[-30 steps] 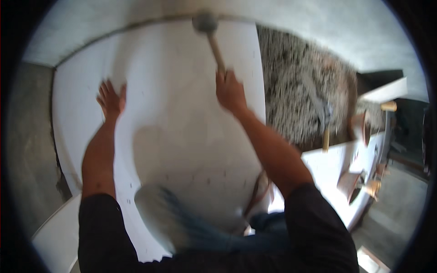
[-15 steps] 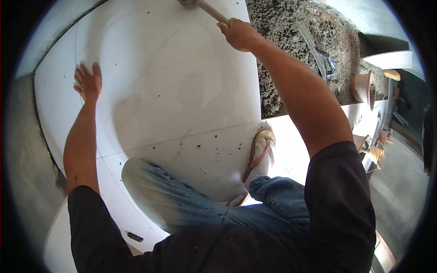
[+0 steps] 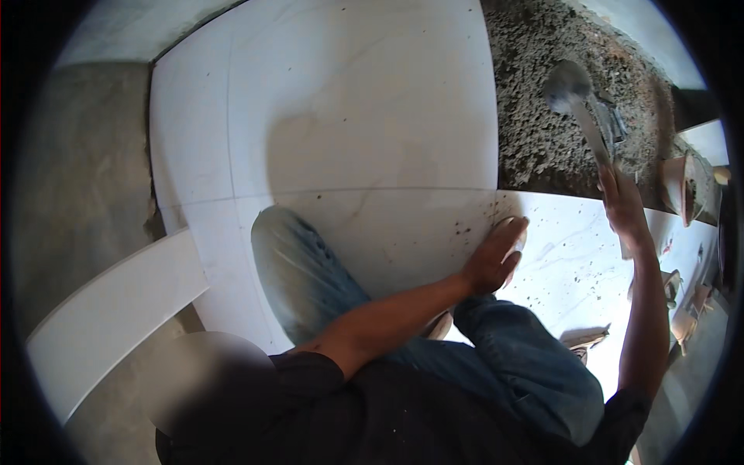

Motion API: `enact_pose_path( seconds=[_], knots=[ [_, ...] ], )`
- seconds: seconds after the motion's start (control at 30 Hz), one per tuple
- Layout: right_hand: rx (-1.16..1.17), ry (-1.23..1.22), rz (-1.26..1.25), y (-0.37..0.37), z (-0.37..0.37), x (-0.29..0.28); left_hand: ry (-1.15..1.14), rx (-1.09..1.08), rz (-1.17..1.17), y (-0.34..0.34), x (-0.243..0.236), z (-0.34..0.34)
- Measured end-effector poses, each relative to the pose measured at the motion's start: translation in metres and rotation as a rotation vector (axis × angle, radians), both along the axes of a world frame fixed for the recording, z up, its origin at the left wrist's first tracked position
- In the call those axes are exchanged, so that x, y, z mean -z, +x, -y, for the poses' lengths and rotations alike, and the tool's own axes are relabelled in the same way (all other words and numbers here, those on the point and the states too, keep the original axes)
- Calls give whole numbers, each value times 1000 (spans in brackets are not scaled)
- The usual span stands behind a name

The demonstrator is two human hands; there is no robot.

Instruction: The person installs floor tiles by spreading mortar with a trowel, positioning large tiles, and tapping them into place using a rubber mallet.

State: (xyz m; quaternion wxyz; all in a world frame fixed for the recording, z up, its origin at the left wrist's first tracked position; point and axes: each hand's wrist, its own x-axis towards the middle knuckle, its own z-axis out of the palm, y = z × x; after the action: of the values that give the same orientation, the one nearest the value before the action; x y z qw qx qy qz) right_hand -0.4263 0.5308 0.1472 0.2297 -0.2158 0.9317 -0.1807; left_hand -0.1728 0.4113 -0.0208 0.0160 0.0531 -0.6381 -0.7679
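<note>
My right hand (image 3: 622,208) grips the handle of a mallet (image 3: 567,85) with a rounded grey head. The mallet's head is over the rough grey mortar bed (image 3: 531,147); whether it touches the mortar, I cannot tell. My left hand (image 3: 494,254) is open, its thumb apart from the fingers, over my sandalled foot by the tile joint. Nothing shows in that hand. Beside the mortar lies a large white marbled tile (image 3: 387,101), its right edge along the bed.
A shiny dark object (image 3: 618,124) lies on the mortar beside the mallet's handle. Farther right stands a brownish bucket (image 3: 676,190). Dark crumbs (image 3: 463,228) dot the tiles near my foot. A white tile strip (image 3: 116,318) is at the left, by the grey wall (image 3: 93,155).
My right hand has brought the mallet from above the white tile rightward over the mortar. My left hand has left the tile at the left and come across to my foot. The view has shifted.
</note>
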Motion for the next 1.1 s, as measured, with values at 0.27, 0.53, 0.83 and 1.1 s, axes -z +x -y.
enact_pose_path(
  seconds=[0.27, 0.53, 0.83, 1.1],
  knots=[
    [423, -237, 345, 66, -54, 24, -1117, -1188, 1261, 64, 33, 278],
    [295, -527, 105, 80, 60, 36, -482, -422, 197, 10, -19, 22],
    [-288, -121, 263, 94, 133, 65, -1408, -460, 874, 3, 46, 312],
    [-275, 97, 331, 86, 145, 97, -1507, -415, 979, -6, 25, 303]
  ],
)
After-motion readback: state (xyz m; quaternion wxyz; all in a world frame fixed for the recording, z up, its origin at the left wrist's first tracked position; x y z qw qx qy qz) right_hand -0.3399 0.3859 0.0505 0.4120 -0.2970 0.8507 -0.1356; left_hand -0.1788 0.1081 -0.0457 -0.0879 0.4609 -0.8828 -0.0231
